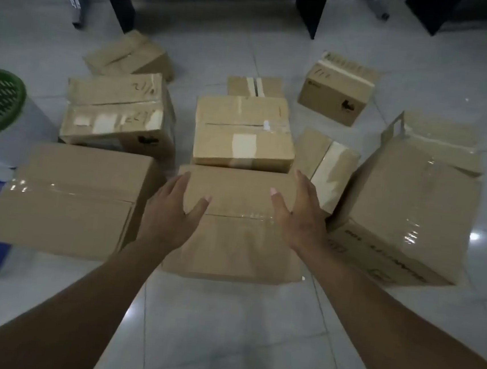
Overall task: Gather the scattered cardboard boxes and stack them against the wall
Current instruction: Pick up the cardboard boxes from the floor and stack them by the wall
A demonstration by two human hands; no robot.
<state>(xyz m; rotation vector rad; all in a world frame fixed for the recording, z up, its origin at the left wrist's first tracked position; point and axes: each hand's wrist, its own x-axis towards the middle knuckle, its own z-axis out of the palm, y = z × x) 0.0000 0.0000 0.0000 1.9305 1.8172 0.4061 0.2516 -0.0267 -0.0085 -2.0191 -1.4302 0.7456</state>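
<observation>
Your left hand (171, 207) and right hand (295, 216) rest with straight fingers on the nearest taped box (235, 228), probably not gripping yet. Next, clasp its sides and lift.

- Left hand (171, 213): bare, with no glove, ring or watch showing.
- Right hand (298, 216): bare as well; short, pale nails show on the thumb and a fingertip.
- Both forearms are bare up to the frame edge; no sleeve or cuff is in view.
- No wristband or strap on either wrist.
</observation>
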